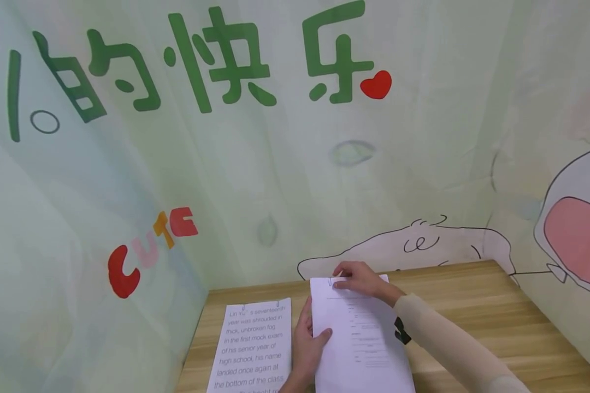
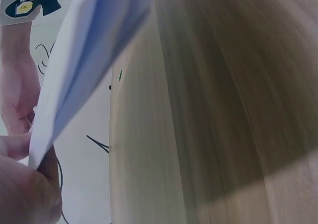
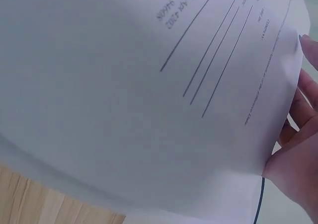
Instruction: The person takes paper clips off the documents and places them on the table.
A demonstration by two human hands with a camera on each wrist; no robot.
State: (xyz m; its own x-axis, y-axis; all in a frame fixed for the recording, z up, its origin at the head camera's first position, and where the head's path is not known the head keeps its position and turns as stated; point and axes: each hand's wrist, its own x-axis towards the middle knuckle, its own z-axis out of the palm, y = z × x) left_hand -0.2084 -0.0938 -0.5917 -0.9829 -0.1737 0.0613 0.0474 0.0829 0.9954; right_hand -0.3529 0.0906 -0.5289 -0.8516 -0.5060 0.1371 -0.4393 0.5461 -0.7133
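A stack of printed paper (image 1: 356, 338) stands tilted up off the table, with a paper clip (image 1: 330, 282) at its top left. My left hand (image 1: 307, 349) grips the stack's left edge, thumb on the front and fingers behind. At the top edge, just right of the clip, my right hand (image 1: 361, 279) pinches the paper between thumb and fingers. In the left wrist view the stack (image 2: 64, 80) appears edge-on, its sheets slightly fanned. The right wrist view shows the printed front (image 3: 149, 114) close up, with the right hand (image 3: 298, 134) at its edge.
Left of the stack, another printed sheet (image 1: 255, 349) in large type lies on the wooden table (image 1: 452, 295), with two paper clips along its top. A patterned cloth backdrop (image 1: 275, 164) rises behind and beside the table. A dark camera (image 1: 401, 331) sits at the right wrist.
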